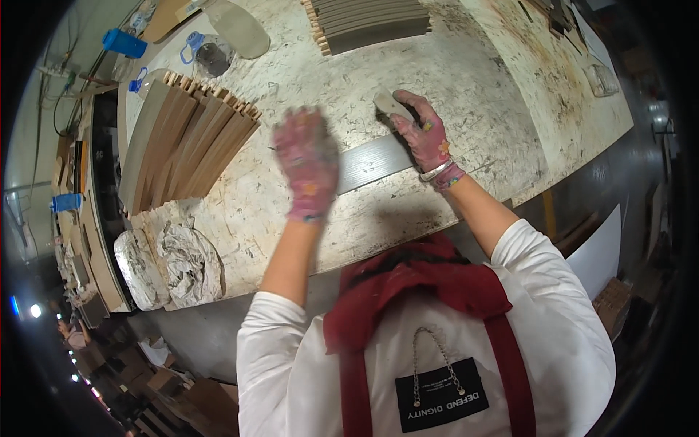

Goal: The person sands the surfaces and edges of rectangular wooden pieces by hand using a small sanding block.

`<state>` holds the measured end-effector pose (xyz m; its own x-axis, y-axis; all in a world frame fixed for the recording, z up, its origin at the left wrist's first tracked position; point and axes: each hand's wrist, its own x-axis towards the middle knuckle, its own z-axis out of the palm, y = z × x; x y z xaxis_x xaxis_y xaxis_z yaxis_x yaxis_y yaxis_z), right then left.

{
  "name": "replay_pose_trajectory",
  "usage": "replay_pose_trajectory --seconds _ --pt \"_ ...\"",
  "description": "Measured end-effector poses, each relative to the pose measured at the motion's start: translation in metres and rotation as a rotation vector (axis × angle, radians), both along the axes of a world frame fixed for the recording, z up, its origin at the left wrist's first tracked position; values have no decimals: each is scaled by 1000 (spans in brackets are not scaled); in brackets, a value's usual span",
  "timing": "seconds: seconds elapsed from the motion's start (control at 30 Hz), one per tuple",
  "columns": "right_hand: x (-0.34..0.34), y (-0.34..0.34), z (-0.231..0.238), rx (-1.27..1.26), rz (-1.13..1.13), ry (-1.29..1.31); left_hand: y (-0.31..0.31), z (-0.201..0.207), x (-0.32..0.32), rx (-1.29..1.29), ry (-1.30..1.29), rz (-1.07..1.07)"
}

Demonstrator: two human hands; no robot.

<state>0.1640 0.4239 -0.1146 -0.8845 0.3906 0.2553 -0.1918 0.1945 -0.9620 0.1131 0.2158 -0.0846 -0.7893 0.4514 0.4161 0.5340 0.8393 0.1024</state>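
Grey board [375, 164] lies flat on the scuffed table [484, 127], on the near side of where the right hand [426, 132] grips, running left from under that wrist. That hand has a pale, rounded tool [392, 107] pinched between thumb and fingers, so the grip is narrow, just the tool's thickness. Can't make out what kind of tool it is, tbh. Left hand [309, 160] is over by the board's left end, but it's too blurred for me to say if it's gripping anything or even touching the board.

What'd worry me: I see no clamp on that board, so if the left hand isn't pressing on it, a sideways push could send it skidding. The pinch also looks kinda light, and pink gloves [438, 146] might let the tool twist or drop and mark the surface. Left of both hands there's a fanned row of boards [186, 142], and a wide left-arm swing could knock it askew. Second stack [375, 22] sits beyond the grip, well apart.
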Motion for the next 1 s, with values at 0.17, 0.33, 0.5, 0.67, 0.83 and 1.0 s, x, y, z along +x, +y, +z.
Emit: replay_pose_trajectory --seconds 0.17,0.33,0.5,0.67,0.83,1.0 --pt "-2 1 4 -91 -23 -38 46 -22 20 87 -35 -187" --pt "0 -3 24 -378 -8 -100 -50 -17 -6 66 -123 -32" --pt "-6 -81 12 -298 233 -6 0 -33 16 476 -374 -38" --pt "-10 -48 0 -521 115 -73 -9 -38 18 148 -180 -62" --pt "-9 38 6 -571 -124 -8 -21 -28 9 386 -282 -154" --pt "-6 34 -3 -506 -112 59 -30 4 15 38 -102 -351"
